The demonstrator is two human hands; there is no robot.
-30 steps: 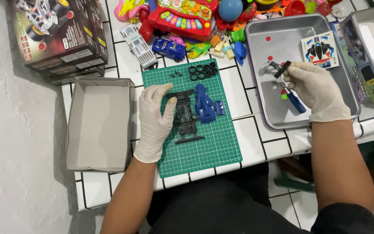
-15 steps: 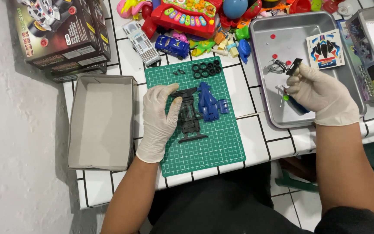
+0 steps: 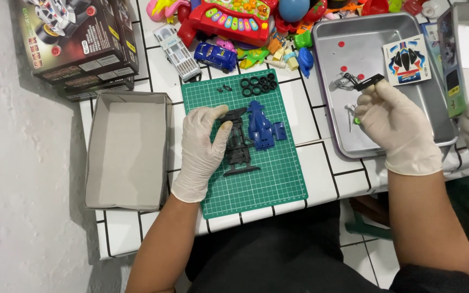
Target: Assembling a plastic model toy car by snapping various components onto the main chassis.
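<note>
Left hand [image 3: 201, 152] flat, fingers spread, pinning black chassis [image 3: 238, 145] on green mat [image 3: 267, 179]. Right hand [image 3: 394, 127] pinching small black part [image 3: 369, 82] over metal tray [image 3: 354, 46]. Keep chassis steady; carry part level, grip firm.

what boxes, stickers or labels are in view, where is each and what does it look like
Dark printed cardboard box: table's far left corner, rectangular, black with a toy car picture and red accents.
Open grey cardboard box tray: left of the green cutting mat, rectangular, plain.
Square sticker sheet: inside the metal tray, white with a dark car shape, red and blue trim.
Flat grey package: far right, held upright on edge, pale label.
</note>
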